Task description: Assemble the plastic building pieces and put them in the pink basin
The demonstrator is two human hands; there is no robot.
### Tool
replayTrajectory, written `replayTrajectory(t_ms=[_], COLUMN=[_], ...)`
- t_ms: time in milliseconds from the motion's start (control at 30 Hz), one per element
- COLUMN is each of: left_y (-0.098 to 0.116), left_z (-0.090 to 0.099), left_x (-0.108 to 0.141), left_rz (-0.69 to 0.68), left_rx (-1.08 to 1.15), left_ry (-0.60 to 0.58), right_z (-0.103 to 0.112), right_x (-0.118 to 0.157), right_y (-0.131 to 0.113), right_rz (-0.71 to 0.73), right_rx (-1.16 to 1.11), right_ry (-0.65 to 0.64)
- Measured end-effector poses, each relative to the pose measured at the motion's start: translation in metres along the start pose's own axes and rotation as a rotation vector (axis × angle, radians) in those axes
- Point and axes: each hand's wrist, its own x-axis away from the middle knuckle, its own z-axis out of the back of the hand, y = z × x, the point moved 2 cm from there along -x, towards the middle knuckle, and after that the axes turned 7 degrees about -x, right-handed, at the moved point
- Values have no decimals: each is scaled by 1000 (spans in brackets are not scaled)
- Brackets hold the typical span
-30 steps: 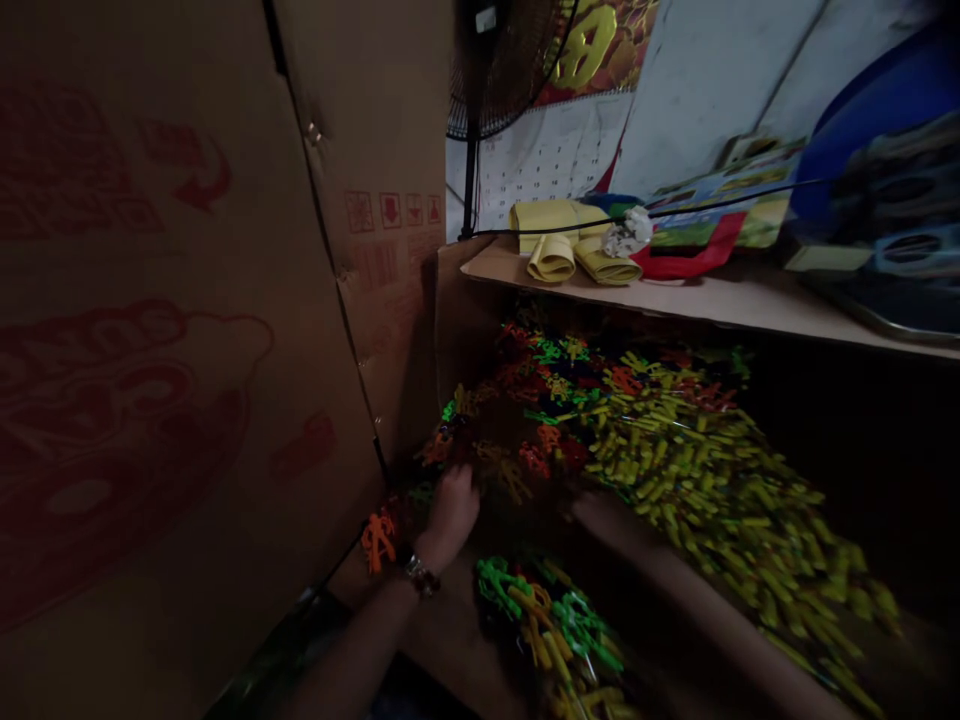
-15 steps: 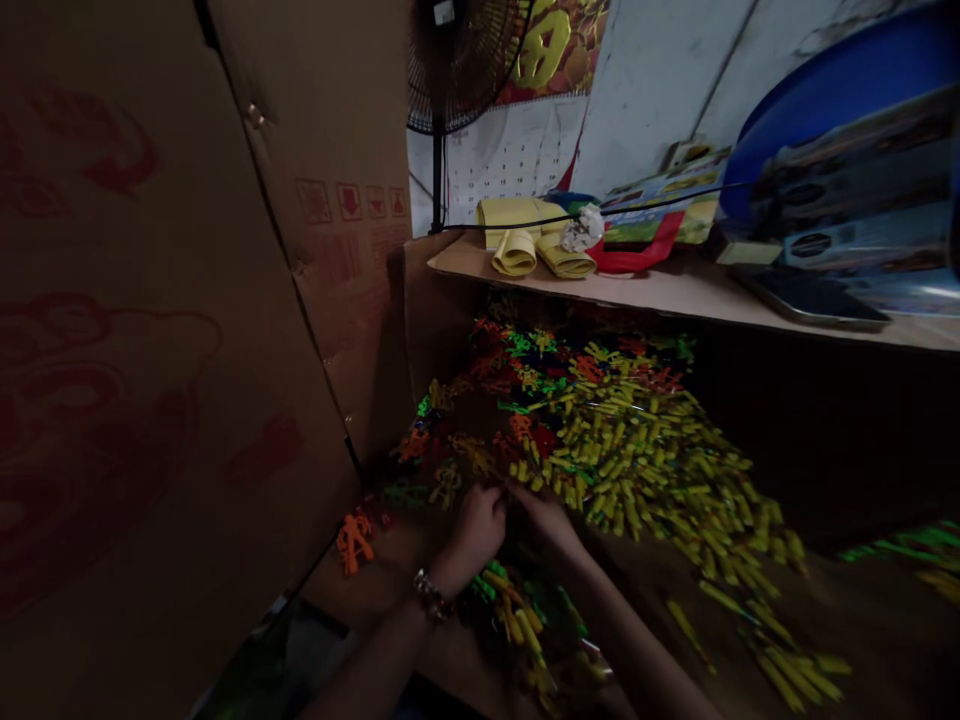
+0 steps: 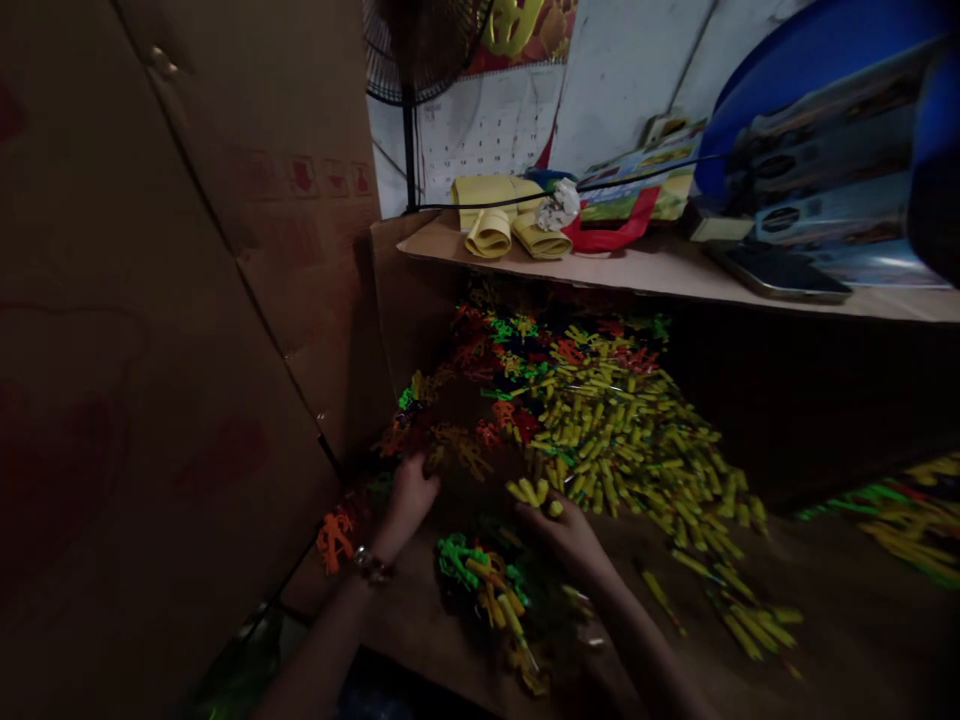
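Observation:
My right hand [image 3: 566, 530] is closed around several yellow plastic sticks [image 3: 534, 492], whose blunt ends poke out past the thumb. Over at the left, my left hand [image 3: 409, 500], with a bracelet at its wrist, reaches to brownish-orange plastic figures [image 3: 459, 448]. Its fingers look bent together, and dimness hides what they hold. Between the forearms lies a small heap of green figures [image 3: 459, 558] and yellow sticks [image 3: 510, 610]. A large pile of yellow sticks [image 3: 637, 440] spreads beyond my right hand. An orange figure [image 3: 335, 540] lies left of my left wrist.
A tall cardboard wall [image 3: 300, 300] bounds the left side. Above the pile, a cardboard shelf [image 3: 615, 268] carries yellow rolls [image 3: 489, 232], a red strap [image 3: 619, 228] and a phone [image 3: 780, 272]. Behind stand a fan [image 3: 424, 50] and a blue basin [image 3: 795, 60]. More coloured pieces [image 3: 892, 510] lie far right.
My hands were close together and have moved apart, the left one leftward to the figures. The yellow sticks in my right hand now show. The view has shifted slightly.

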Motion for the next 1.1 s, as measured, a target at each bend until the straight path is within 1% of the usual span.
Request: replayTrajectory(t_ms=[33,67,100,133,200,233,300,433,567,667,767,833,900,967,1000,1100], left_y=[6,12,19,26,39,45,53,57,55,56,59,60,62,62,62,61], left_z=[0,-1,-1,-2,-2,-3,-3,-6,-7,-3,1,3,4,4,3,-1], left_x=[5,11,17,25,41,48,58,69,75,82,89,94,98,101,102,103], left_rz=[-1,9,35,78,186,230,254,176,94,23,-35,-71,-86,-71,-59,-37], left_rx=[63,176,339,538,934,1068,1158,1112,985,897,818,755,718,731,749,808], left_ry=[-10,-32,-65,-105,-175,-197,-205,-170,-142,-161,-184,-171,-127,-95,-98,-166], right_z=[-4,-7,-10,-13,-15,-16,-16,-14,-16,-18,-19,-18,-17,-15,-15,-15], right_x=[5,11,17,23,36,42,54,74,84,89,95,99,104,108,109,111], right_y=[-6,-12,-18,-24,-34,-38,-44,-51,-56,-59,-63,-64,-64,-62,-61,-58], right_rz=[-18,-30,-30,-20,19,38,66,121,139,130,116,112,119,138,143,123], right_rx=[-25,-47,-64,-72,-49,-22,51,170,207,214,260,306,340,350,348,329], right_ry=[-51,-88,-100,-81,23,76,141,241,259,308,321,322,311,288,277,263])
